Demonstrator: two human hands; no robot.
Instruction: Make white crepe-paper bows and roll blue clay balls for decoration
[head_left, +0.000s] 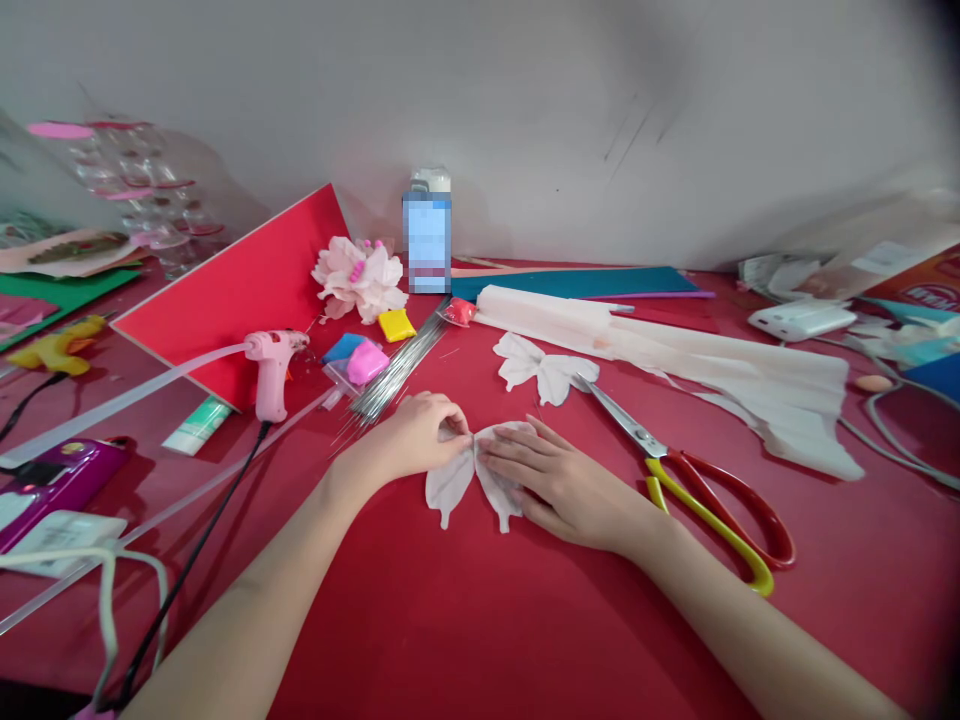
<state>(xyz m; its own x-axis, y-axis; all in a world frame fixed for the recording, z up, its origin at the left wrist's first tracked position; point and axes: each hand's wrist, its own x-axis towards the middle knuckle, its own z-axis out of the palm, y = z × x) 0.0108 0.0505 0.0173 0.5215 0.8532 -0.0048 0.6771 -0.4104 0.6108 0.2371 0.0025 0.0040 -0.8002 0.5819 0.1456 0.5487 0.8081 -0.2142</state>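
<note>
A white, wing-shaped paper cutout [452, 488] lies on the red tabletop, its two rounded lobes ending in small tabs. My left hand [416, 432] pinches it near the middle, thumb and fingertips together at its upper left. Stretched flat over the right lobe, my right hand [574, 490] rests on the paper and hides part of it. A similar white cutout [555, 380] lies just beyond. Large scissors [643, 438] with red and yellow handles sit to the right, their tips over that second cutout's edge.
White crepe paper [690, 370] stretches across the back right. Thin metal wires [405, 365], a pale paper flower [360, 282] and a phone [427, 245] are behind my hands. At left are a pink glue gun [270, 372], its black cord and a leaning red board [232, 290].
</note>
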